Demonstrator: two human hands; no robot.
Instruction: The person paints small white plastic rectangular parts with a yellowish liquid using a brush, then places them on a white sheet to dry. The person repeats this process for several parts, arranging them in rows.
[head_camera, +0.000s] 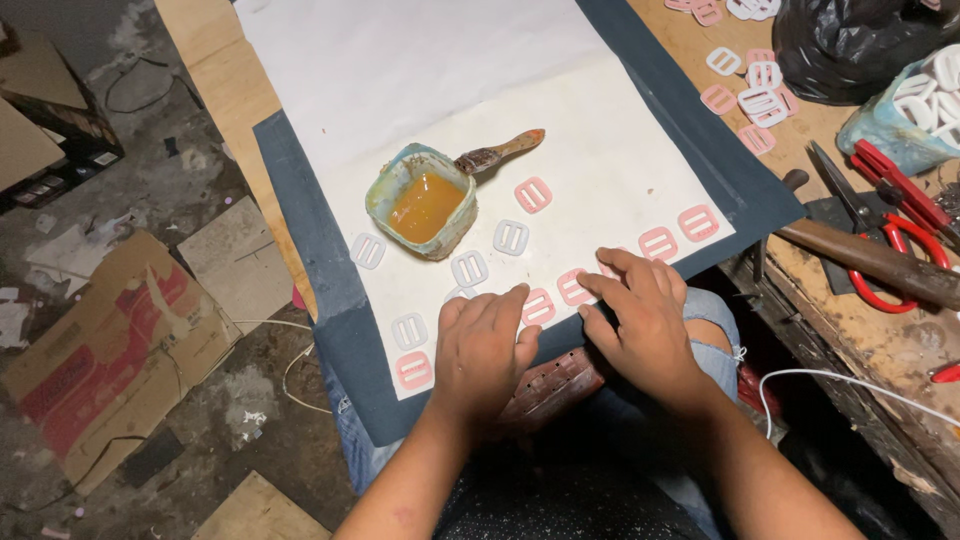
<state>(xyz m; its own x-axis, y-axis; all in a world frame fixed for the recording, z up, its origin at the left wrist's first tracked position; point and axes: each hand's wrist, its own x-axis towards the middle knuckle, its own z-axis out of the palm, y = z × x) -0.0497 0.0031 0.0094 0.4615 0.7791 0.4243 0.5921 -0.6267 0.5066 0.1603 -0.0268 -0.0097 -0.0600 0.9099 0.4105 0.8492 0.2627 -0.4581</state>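
Both hands (560, 335) press buckles (540, 306) beside glue tub (421, 200).

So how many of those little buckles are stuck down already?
About eleven pink and white buckles lie on the white sheet. Left hand and right hand press near one at its edge. More loose buckles wait on the bench.

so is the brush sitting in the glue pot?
No, the brush lies on the white sheet beside the pot, its bristles by the rim.
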